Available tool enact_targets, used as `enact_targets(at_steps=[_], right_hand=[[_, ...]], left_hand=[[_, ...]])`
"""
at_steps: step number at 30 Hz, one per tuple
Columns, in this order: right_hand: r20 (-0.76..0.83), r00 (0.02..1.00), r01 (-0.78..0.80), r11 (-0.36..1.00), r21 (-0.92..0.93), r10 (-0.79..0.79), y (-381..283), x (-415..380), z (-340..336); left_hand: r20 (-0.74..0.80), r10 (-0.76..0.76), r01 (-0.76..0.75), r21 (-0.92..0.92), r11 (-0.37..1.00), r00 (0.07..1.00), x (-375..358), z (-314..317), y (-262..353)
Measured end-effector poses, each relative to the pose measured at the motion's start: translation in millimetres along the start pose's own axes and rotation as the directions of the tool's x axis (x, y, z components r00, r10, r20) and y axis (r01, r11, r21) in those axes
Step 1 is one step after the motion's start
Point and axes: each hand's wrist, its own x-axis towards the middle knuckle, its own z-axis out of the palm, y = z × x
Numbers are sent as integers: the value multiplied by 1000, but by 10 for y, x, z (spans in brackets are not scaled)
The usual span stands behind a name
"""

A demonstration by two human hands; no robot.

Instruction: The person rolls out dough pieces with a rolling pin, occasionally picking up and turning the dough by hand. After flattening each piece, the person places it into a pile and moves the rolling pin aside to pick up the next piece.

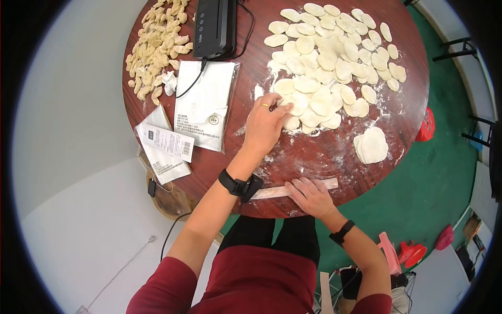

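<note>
My left hand [265, 123], with a ring on one finger, reaches to the near left edge of a spread of flat dough wrappers [327, 60]. Its thumb and fingers are closed at the edge of one dough wrapper [297, 102]; the fingertips are partly hidden. Near the front table edge, my right hand [312, 197] rests over a wooden rolling pin [272, 192], fingers curled onto it. The pin lies flat, its left end partly behind a black device strapped to my left wrist. To the right sits a small stack of wrappers [372, 145].
Shaped dough pieces [157, 47] are heaped at the far left beside a black vacuum sealer [215, 29] with a cord. Packs of plastic bags [201, 104] and a label card [168, 142] lie left of my arm. Flour dusts the round table [298, 157].
</note>
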Motion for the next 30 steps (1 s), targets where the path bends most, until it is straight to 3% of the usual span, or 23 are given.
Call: enact_targets(at_steps=[2, 9, 11, 12, 14, 15, 17, 19, 22, 23, 25, 27, 28, 29, 30], right_hand=[[-17, 1000, -20, 1000, -11, 20, -13, 3, 7], [-54, 997, -47, 999, -19, 46, -39, 28, -20], [-60, 997, -51, 998, -32, 49, -44, 5, 6], [-68, 997, -47, 998, -44, 44, -43, 6, 11], [-74, 996, -50, 998, -47, 46, -42, 6, 14], [-78, 996, -46, 998, -50, 42, -39, 5, 9], [-71, 996, -49, 998, -44, 46, -45, -5, 4], [-63, 997, -48, 998, -42, 45, -37, -17, 12], [-71, 997, -38, 998, -48, 35, -30, -40, 36], [-62, 997, -41, 998, -50, 38, -28, -43, 30], [-45, 998, -34, 998, -52, 31, -27, -35, 6], [-74, 991, -110, 993, 33, 112, -45, 4, -20], [-66, 993, -100, 994, 35, 102, -56, 53, -44], [-130, 971, -193, 979, 69, 201, -68, 113, -68], [-189, 935, -282, 953, 110, 299, -75, 177, -94]], left_hand=[[-50, 217, -207, 155, 966, 975, -8, 35, -119], [-126, 220, -219, 20, 975, 967, 48, -95, -20], [18, -129, 129, -263, 956, 992, -79, -180, 119], [22, -125, 127, -263, 956, 992, -162, -190, 146], [278, -258, 369, -504, 781, 925, -352, -182, 154], [282, -258, 372, -504, 780, 924, -429, -166, 132], [616, -175, 521, -443, 730, 768, -572, -128, 90], [619, -133, 464, -412, 784, 774, -634, -94, 142], [495, -122, 270, -238, 933, 860, -640, -109, 253], [493, -127, 275, -240, 931, 861, -663, -113, 256], [276, -176, 230, -177, 957, 945, -697, -140, 258], [293, -204, 256, -151, 955, 934, -712, -287, 174], [195, -115, 142, -131, 981, 974, -723, -379, 140], [100, -21, 31, -96, 995, 995, -740, -472, 115], [116, -85, 95, -86, 992, 990, -762, -600, 152]])
